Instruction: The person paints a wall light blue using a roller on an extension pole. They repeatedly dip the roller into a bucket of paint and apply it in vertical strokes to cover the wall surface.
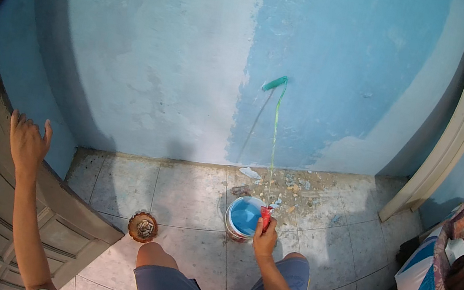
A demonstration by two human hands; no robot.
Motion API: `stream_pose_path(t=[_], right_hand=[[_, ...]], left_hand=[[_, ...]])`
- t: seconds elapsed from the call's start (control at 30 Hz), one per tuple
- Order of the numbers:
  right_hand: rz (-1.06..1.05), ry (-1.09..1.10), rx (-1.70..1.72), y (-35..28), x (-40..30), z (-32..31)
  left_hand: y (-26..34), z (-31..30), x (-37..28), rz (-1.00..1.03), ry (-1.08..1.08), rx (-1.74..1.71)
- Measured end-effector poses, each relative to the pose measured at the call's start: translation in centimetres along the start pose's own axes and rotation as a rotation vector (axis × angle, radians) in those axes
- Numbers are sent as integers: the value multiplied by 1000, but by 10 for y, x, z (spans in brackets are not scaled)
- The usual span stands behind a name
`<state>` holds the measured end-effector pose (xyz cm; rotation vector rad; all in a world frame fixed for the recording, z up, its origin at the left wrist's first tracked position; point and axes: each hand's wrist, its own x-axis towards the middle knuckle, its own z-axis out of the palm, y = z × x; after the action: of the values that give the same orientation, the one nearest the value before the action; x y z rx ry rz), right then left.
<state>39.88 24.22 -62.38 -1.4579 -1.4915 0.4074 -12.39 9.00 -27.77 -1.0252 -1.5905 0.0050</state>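
Observation:
My right hand (265, 239) is closed around the red handle of a paint roller (277, 129). Its long thin frame reaches up to a green roller sleeve (274, 84) at the wall's blue-painted part (339, 62). Whether the sleeve presses on the wall is hard to tell. Just left of this hand stands a paint bucket (243, 218) with blue paint inside. My left hand (29, 141) is raised at the edge of a wooden panel door (68, 219), thumb apart from the fingers. Contact with the door is unclear. Paler, patchy wall (156, 52) lies left of the fresh blue.
A scalloped ashtray (143, 227) with cigarette butts sits on the tiled floor (181, 245) near my knee. Paint chips and debris (293, 188) lie along the wall's foot. At right are a door frame (448, 146) and a bag of assorted items (423, 277).

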Motion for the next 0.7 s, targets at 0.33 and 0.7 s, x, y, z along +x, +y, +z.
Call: stream_pose_path(t=[0.33, 0.7], right_hand=[[-1, -45, -49, 6, -5, 6], [15, -40, -109, 11, -5, 15]], left_hand=[[1, -2, 0, -3, 27, -13], [2, -4, 0, -6, -23, -11]])
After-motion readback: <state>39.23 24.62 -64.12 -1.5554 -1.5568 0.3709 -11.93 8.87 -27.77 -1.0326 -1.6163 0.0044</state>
